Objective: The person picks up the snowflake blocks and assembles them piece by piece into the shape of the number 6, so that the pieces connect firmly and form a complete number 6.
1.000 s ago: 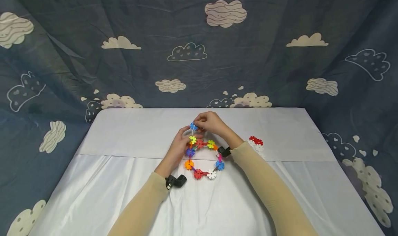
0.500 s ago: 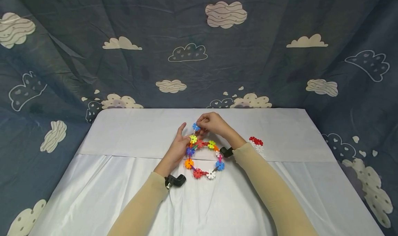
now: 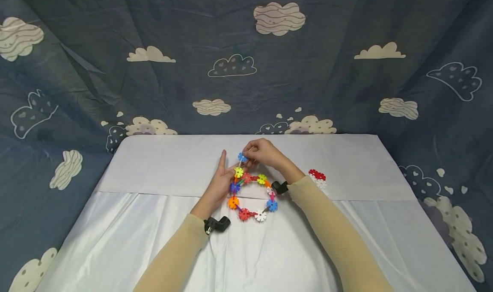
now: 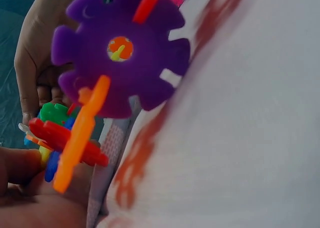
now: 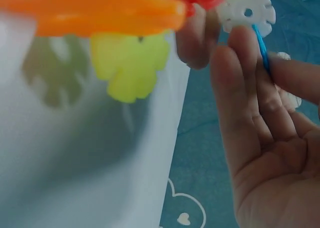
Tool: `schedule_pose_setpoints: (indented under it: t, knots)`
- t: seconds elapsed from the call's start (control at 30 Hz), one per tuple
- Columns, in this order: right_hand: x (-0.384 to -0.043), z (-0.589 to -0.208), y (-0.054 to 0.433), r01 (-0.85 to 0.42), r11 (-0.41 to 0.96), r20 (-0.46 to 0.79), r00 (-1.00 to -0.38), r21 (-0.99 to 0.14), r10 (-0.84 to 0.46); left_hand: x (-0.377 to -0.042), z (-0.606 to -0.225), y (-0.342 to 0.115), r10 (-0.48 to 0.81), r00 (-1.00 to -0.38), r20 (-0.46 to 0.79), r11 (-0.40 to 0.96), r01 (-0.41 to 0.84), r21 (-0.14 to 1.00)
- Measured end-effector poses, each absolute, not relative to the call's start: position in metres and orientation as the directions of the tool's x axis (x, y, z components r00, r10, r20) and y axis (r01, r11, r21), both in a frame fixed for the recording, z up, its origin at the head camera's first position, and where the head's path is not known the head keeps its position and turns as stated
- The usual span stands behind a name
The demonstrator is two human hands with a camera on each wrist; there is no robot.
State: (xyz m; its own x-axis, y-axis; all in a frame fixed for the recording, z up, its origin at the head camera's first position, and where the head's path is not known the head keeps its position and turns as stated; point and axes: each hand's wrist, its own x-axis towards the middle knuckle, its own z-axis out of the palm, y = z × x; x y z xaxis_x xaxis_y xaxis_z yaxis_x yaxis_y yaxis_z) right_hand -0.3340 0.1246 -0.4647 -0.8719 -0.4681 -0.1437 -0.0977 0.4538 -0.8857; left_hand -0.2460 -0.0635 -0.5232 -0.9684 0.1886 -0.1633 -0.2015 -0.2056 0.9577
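A ring of interlocking plastic snowflake discs (image 3: 244,215) in several colours stands over the table in the head view. At its upper left, my left hand (image 3: 220,183) pinches it near the yellow disc (image 3: 239,172), with one finger pointing up. My right hand (image 3: 265,153) pinches a light blue disc (image 3: 242,157) above that yellow one. In the right wrist view this blue disc (image 5: 263,50) is edge-on between thumb and fingers, touching a white disc (image 5: 257,3). A purple disc (image 4: 155,53) of the ring fills much of the left wrist view, with an orange disc (image 4: 82,130) slotted in it.
Loose red discs (image 3: 317,173) and white discs (image 3: 319,181) lie right of the right forearm. The white-covered table (image 3: 154,163) ends at a dark cloud-print curtain (image 3: 231,27). Black wrist cameras sit on the left wrist (image 3: 217,224) and right wrist (image 3: 279,187).
A left-hand finger near the blue disc has lifted away and now points up. The right hand and blue disc have shifted slightly right. The ring has barely moved.
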Motion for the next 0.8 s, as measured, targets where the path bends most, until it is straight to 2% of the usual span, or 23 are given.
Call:
schedule_pose_setpoints:
  t: [0.37, 0.63, 0.8]
  knots:
    - [-0.3293, -0.4636, 0.1221, -0.067, 0.468, -0.145, -0.904, -0.881, -0.403, -0.2451, -0.5236, -0.0624, 0.172, -0.970, -0.172, -0.213, -0.207, 0.955]
    - [-0.3301, -0.4644, 0.1196, -0.069, 0.424, -0.161, -0.861, -0.903, -0.483, -0.2464, -0.5255, -0.0644, 0.154, -0.970, -0.189, -0.179, -0.215, 0.960]
    - [-0.3290, -0.4660, 0.1171, -0.051, 0.430, -0.183, -0.855, -0.901, -0.485, -0.2481, -0.5268, -0.0645, 0.123, -0.974, -0.190, -0.164, -0.209, 0.964]
